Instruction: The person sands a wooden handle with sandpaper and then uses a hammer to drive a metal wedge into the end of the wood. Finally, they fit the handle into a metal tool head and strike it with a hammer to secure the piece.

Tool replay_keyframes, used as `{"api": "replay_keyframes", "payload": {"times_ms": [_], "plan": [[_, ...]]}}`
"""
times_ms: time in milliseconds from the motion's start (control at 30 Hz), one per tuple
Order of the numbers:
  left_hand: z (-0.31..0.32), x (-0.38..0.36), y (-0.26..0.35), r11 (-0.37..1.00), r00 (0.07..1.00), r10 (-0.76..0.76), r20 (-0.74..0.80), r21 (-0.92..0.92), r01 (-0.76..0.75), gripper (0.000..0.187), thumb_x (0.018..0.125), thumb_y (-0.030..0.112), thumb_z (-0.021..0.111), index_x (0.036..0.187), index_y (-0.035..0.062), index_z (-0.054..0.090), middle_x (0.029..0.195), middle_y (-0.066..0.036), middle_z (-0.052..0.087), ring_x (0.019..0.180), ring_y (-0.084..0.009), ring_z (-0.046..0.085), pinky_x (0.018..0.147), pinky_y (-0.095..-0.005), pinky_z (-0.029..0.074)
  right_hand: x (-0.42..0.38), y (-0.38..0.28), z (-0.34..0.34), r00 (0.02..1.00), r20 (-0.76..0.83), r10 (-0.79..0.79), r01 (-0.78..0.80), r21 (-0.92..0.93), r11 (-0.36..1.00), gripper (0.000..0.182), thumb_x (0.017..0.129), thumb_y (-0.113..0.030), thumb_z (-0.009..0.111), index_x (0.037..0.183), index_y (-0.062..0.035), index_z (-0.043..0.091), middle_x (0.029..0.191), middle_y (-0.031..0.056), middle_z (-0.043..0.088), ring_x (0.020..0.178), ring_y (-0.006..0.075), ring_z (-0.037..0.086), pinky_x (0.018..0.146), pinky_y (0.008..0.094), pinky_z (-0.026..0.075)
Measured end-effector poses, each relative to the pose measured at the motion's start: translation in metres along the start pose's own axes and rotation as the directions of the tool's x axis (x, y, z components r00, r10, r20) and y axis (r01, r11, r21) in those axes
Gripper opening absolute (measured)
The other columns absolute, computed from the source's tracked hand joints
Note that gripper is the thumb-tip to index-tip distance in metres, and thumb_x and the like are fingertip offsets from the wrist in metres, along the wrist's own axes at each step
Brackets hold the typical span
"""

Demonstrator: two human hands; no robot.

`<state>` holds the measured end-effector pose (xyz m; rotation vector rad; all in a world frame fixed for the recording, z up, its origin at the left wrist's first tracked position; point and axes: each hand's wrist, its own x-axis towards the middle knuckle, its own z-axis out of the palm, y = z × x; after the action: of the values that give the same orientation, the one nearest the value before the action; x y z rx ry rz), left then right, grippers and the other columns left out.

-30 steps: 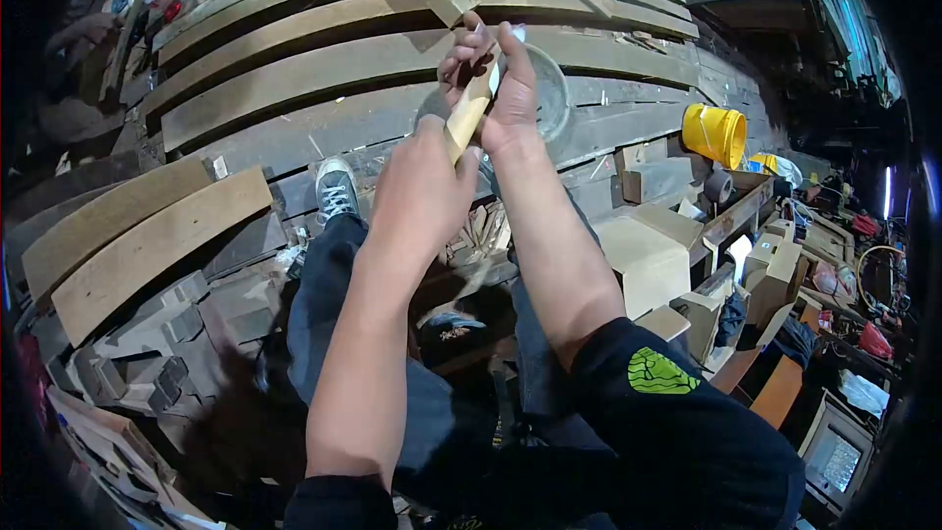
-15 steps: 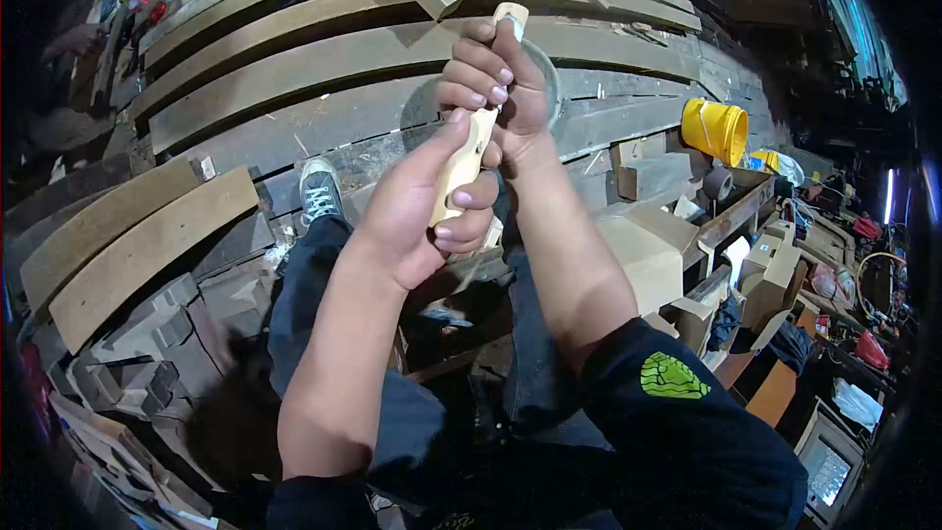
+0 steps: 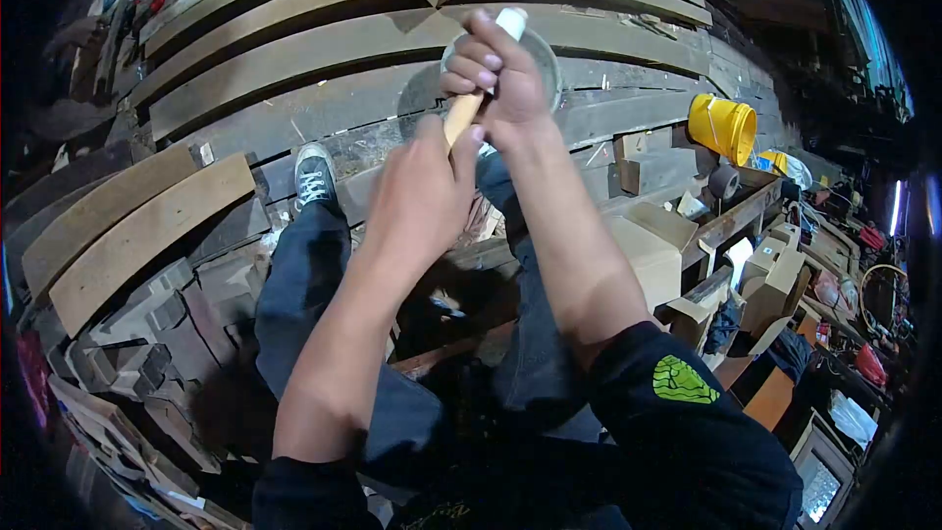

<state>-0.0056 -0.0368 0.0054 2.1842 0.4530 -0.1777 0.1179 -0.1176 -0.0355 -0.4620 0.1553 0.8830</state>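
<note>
A pale, shaped piece of wood (image 3: 462, 122) slants upward in front of me, with both hands around it. My left hand (image 3: 420, 188), its back turned up and blurred by motion, is closed on the lower part, thumb along the wood. Higher up, my right hand (image 3: 507, 79) has its fingers wrapped around the same piece, and a bright end pokes out above them. Beneath the right hand, a round grey disc-like thing (image 3: 546, 57) lies on the planks.
Slatted wooden planks (image 3: 334, 59) stretch ahead. Two curved boards (image 3: 157, 245) and stacked wood blocks lie left. A yellow bucket (image 3: 721, 128), cardboard box (image 3: 643, 260) and a roll of tape (image 3: 721, 182) stand right. Below my hands is a dark gap between my legs.
My left hand has turned over, showing its back and covering the lower end of the wood. My right hand has shifted slightly, and the piece has tilted.
</note>
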Motion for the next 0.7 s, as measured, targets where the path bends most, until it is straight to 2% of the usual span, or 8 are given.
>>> {"api": "replay_keyframes", "payload": {"times_ms": [133,200,333,433,533,567,600,700], "plan": [[0.020,0.001,-0.014,0.993,0.998,-0.053,0.013,-0.104,0.054,0.039,0.097,0.038,0.044,0.092,-0.0004,0.050,0.065,-0.017,0.058,0.056,-0.0344,0.057,0.051,-0.0403,0.045,0.002,0.016,0.006,0.928,-0.355,-0.113,0.006,-0.289,0.957,0.015,0.089,-0.017,0.063,0.089,-0.0082,0.051,0.059,-0.0070,0.040,0.050,0.0057,0.039,0.052,0.0226,0.037],[-0.016,0.002,0.008,0.268,0.815,-0.028,0.579,-0.781,0.564,0.039,0.100,0.040,0.036,0.088,0.0062,0.049,0.057,0.004,0.037,0.042,-0.0042,0.033,0.040,-0.0189,0.027,-0.002,-0.002,0.001,0.973,0.208,0.105,-0.141,0.165,0.976,0.015,0.094,-0.020,0.055,0.097,-0.0054,0.054,0.059,-0.0071,0.042,0.049,0.0056,0.040,0.051,0.0224,0.036],[-0.008,0.005,0.002,0.862,0.966,-0.086,0.243,-0.468,0.194,0.039,0.098,0.039,0.041,0.090,0.0024,0.050,0.061,-0.010,0.050,0.049,-0.0229,0.049,0.047,-0.0339,0.039,-0.005,-0.005,0.003,0.890,0.457,0.013,-0.131,0.228,0.965,0.016,0.096,-0.020,0.052,0.100,-0.0065,0.060,0.054,-0.0091,0.037,0.048,0.0040,0.038,0.052,0.0232,0.036],[-0.017,0.003,0.013,0.982,0.979,-0.175,0.104,0.096,0.166,0.040,0.095,0.036,0.047,0.091,-0.0037,0.052,0.074,-0.029,0.061,0.075,-0.0463,0.061,0.069,-0.0537,0.047,0.000,0.009,0.018,0.927,-0.368,-0.070,-0.003,-0.195,0.981,0.014,0.089,-0.017,0.063,0.093,-0.0073,0.054,0.057,-0.0077,0.039,0.052,0.0044,0.038,0.052,0.0225,0.036],[0.005,0.002,-0.002,0.980,0.993,-0.099,0.055,-0.167,0.107,0.042,0.095,0.035,0.046,0.092,-0.0057,0.052,0.076,-0.030,0.061,0.078,-0.0434,0.063,0.069,-0.0524,0.047,0.006,0.013,0.004,0.938,-0.341,-0.061,-0.003,-0.182,0.983,0.015,0.085,-0.013,0.065,0.087,-0.0080,0.051,0.058,-0.0046,0.042,0.050,0.0073,0.041,0.052,0.0254,0.041],[0.000,0.006,-0.004,0.845,0.954,-0.145,0.264,-0.468,0.258,0.042,0.096,0.038,0.046,0.092,-0.0035,0.051,0.066,-0.019,0.059,0.060,-0.0305,0.060,0.052,-0.0430,0.047,0.003,0.002,0.003,0.999,-0.047,0.021,-0.024,-0.074,0.997,0.011,0.089,-0.015,0.062,0.092,-0.0062,0.055,0.057,-0.0067,0.041,0.048,0.0062,0.039,0.051,0.0232,0.038],[-0.022,0.007,0.006,0.229,0.787,-0.023,0.617,-0.763,0.605,0.041,0.099,0.042,0.039,0.088,0.0040,0.050,0.059,0.001,0.041,0.041,-0.0055,0.031,0.038,-0.0196,0.026,0.002,-0.002,0.001,0.953,0.296,0.066,-0.140,0.235,0.962,0.014,0.093,-0.018,0.056,0.098,-0.0052,0.057,0.055,-0.0085,0.039,0.047,0.0044,0.038,0.050,0.0217,0.035],[-0.019,0.012,0.000,-0.020,0.724,0.215,0.655,-0.739,0.674,0.041,0.099,0.042,0.039,0.089,0.0039,0.049,0.058,0.001,0.038,0.040,-0.0043,0.026,0.035,-0.0185,0.019,0.000,-0.012,0.001,0.887,0.461,-0.025,-0.136,0.313,0.940,0.017,0.096,-0.019,0.052,0.100,-0.0044,0.058,0.055,-0.0086,0.038,0.047,0.0033,0.038,0.050,0.0210,0.034]]}}
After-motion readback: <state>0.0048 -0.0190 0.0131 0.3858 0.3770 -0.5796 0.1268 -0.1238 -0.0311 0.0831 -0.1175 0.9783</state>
